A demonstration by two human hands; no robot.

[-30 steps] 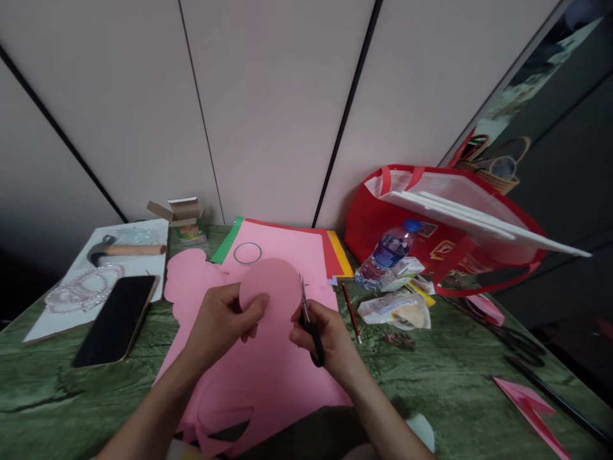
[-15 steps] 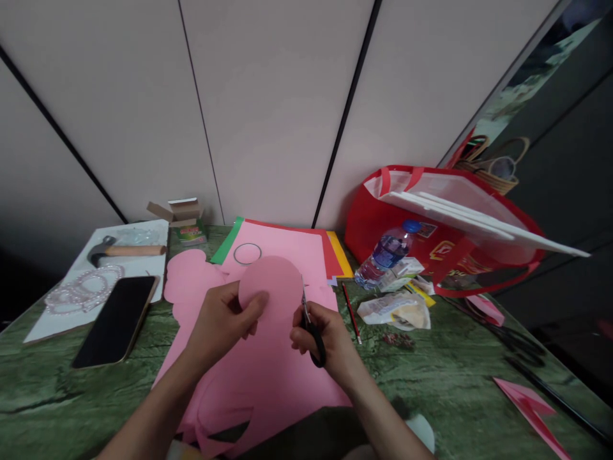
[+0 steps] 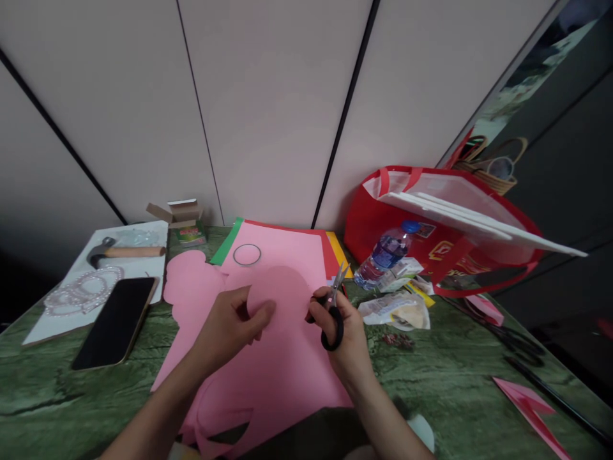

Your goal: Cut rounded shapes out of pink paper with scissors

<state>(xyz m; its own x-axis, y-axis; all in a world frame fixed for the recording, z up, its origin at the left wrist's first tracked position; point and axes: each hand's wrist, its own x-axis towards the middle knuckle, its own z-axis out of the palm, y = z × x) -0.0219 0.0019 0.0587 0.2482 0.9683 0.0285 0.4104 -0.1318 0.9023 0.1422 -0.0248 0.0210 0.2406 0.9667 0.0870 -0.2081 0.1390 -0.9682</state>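
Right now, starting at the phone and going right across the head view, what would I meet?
Black smartphone, small open carton, your left hand, round pink paper, black-handled scissors, blue-capped water bottle, V-shaped pink paper piece.

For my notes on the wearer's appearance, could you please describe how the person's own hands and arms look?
The left hand and right hand wear no gloves, and no ring shows. The left forearm and right forearm are bare to the picture's edge, without visible sleeves, watch or bracelet.
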